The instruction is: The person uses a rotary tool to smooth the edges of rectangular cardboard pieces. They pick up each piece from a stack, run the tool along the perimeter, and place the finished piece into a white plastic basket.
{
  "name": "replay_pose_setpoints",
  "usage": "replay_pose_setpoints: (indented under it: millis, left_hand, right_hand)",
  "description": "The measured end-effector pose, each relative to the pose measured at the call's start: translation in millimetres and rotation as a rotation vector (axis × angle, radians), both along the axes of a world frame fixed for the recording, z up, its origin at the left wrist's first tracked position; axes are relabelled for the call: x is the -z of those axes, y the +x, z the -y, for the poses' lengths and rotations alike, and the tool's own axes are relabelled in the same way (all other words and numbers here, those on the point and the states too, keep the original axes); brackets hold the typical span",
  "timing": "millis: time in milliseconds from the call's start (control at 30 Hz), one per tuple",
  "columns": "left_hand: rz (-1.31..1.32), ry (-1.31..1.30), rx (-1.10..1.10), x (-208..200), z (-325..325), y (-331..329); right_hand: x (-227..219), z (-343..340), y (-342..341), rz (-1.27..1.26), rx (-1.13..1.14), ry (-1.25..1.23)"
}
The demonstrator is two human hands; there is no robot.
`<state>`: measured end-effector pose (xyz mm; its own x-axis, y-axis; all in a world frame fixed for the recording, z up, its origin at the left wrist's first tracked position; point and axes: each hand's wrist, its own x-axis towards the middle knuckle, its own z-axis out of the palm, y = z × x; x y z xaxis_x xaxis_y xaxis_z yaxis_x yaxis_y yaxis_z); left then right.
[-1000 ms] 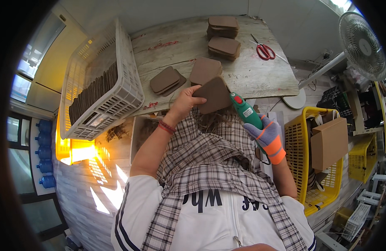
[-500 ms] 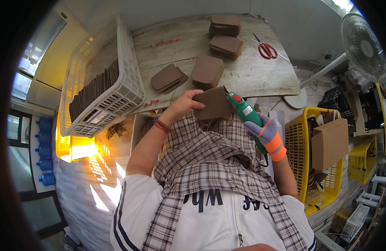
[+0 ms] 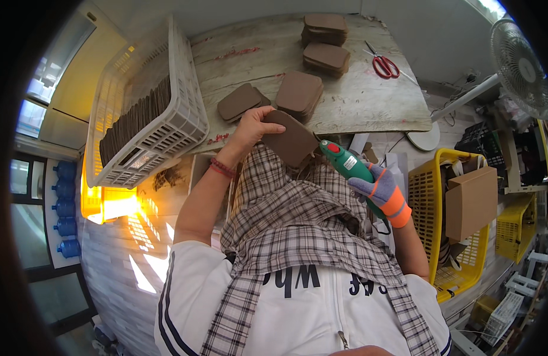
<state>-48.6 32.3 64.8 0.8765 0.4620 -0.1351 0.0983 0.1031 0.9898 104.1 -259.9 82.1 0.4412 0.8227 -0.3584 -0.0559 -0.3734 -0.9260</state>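
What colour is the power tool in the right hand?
Green, with a red button near its tip; the head view shows it best.

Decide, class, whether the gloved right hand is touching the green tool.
Touching: the head view shows the right hand closed around the green tool, which shows above and below it.

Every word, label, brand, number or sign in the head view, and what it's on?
White jacket: large dark letters across the chest, partly covered by the plaid apron; wording not copied here.
Green tool: small white label, print too small to read.
White crate: pale patch on the side, maybe a label; unreadable.
Fan: hub mark, too small to read.
Brown piece: no text seen.
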Motion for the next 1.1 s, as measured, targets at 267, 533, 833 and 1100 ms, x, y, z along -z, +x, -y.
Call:
replay_pose_setpoints:
  millis: [267,533,833,1100]
  left_hand:
    - [0.01,-0.049,0.042,0,6,2]
    - [-0.062,-0.033,0.172,3,12,6]
    - [-0.138,-0.009,0.324,-7,22,12]
    - [-0.011,-0.148,0.051,0,-1,-6]
  right_hand:
    - [9,-3,-4,0.036,-0.021,-0.005]
    - [6,-10,-11,0.036,-0.029,0.049]
    - [1,-24,-13,-0.016,-0.024,0.05]
    - [15,-33,-10,0.007,0.05,0.098]
